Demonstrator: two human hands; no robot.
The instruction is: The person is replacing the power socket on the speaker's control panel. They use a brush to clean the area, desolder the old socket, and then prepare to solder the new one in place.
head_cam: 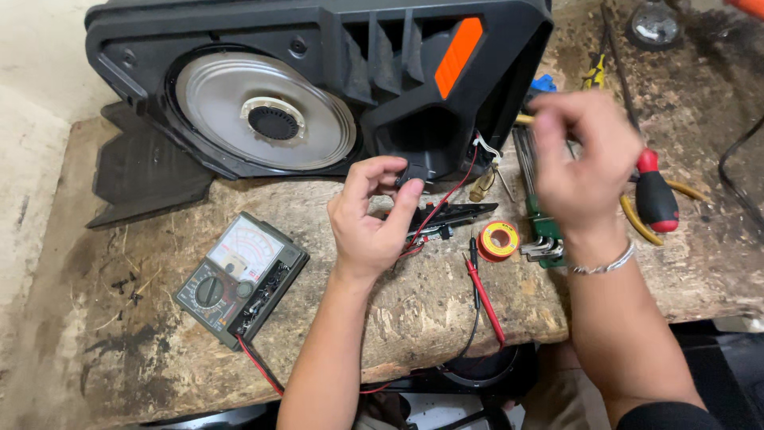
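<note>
A large black speaker cabinet lies on its side on the wooden bench, its silver driver facing me. My left hand pinches a small black part at the cabinet's lower edge, with red wires running from there. My right hand hovers blurred to the right, above a set of hex keys; I cannot tell whether it holds anything. A silver bracelet sits on that wrist.
An analog multimeter lies at the front left, its red probe near a roll of solder. A red-and-black screwdriver and other tools rest at the right. A black mat sticks out from under the cabinet.
</note>
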